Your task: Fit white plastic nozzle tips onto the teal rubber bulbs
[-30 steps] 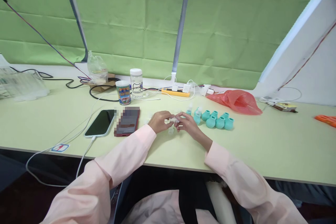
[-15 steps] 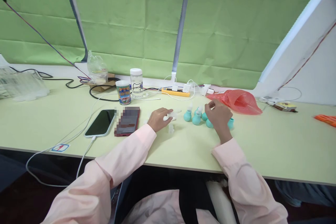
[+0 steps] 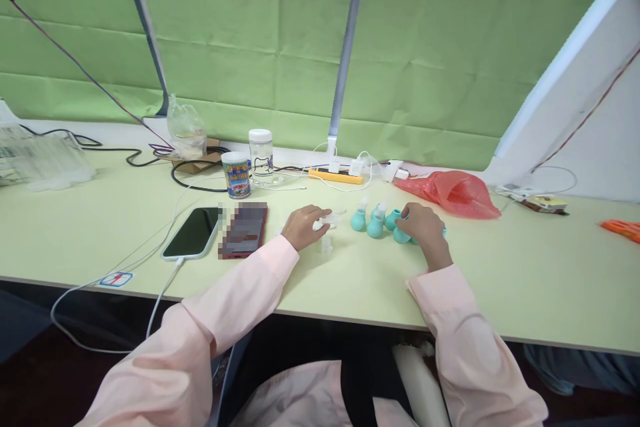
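Since the earliest frame, the right hand (image 3: 424, 230) has moved away from the left hand (image 3: 303, 228) and over to the teal bulbs (image 3: 375, 227), while the left hand has stayed almost where it was.

At the far left, a clear plastic bundle (image 3: 60, 167) lies on the pale table (image 3: 345, 290). Further right, a knotted plastic bag (image 3: 185, 128) sits on a cardboard box (image 3: 204, 161), with black cable near it. Nearer the front edge lies a light-cased phone (image 3: 193, 233) with a white charging cable (image 3: 175, 270) plugged in, and just beside it a red-edged phone (image 3: 245, 230). Behind them stand a printed cup (image 3: 237, 175) and a lidded clear jar (image 3: 261, 155).

Thumb and fingers of the left hand are closed on a small white plastic piece (image 3: 325, 222); a translucent piece (image 3: 327, 245) rests on the table just in front. Behind, plugs fill part of a yellow-edged power strip (image 3: 336, 176).

Next come the teal bulbs, some with translucent tips upright in them. The right hand reaches over the right part of the group, its fingertips at an open bulb; whether they grip it, I cannot tell. Behind that hand lies a crumpled red plastic bag (image 3: 457, 195), and at the far right an orange bundle (image 3: 621, 229).
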